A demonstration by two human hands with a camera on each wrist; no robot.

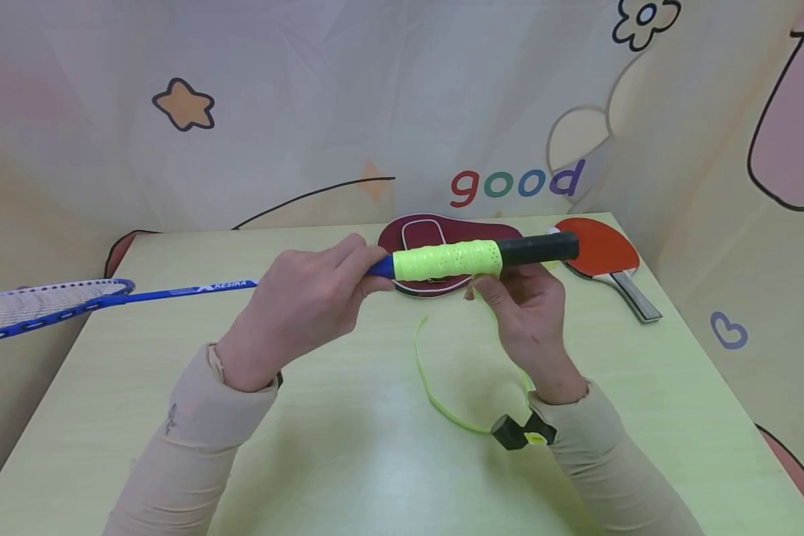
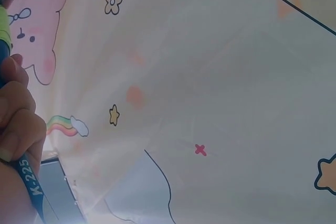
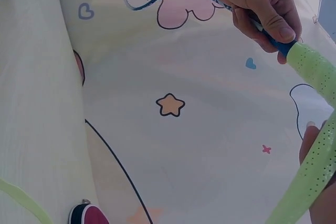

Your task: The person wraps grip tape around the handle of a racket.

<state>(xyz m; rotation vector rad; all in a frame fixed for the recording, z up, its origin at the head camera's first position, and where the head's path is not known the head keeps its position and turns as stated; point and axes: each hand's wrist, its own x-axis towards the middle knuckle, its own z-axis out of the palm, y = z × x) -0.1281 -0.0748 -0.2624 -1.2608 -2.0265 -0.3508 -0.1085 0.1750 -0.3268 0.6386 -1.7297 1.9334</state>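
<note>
A blue badminton racket (image 1: pixel 224 286) is held level above the table, its strung head at the far left. My left hand (image 1: pixel 308 298) grips it at the blue cone just below the shaft. Yellow-green perforated grip tape (image 1: pixel 445 260) is wound round the upper part of the handle; the end part of the handle (image 1: pixel 539 248) is bare black. Beneath the handle, my right hand (image 1: pixel 531 320) pinches the tape's unwound strip (image 3: pixel 310 177), which stretches away from the handle in the right wrist view. The strip's loose tail (image 1: pixel 431 396) curves down over the table.
A dark red paddle case (image 1: pixel 402 232) lies behind the handle at the table's back edge. To its right is a red table tennis paddle (image 1: pixel 606 249). A printed cloth (image 1: pixel 295 97) hangs behind the pale table (image 1: pixel 321 461).
</note>
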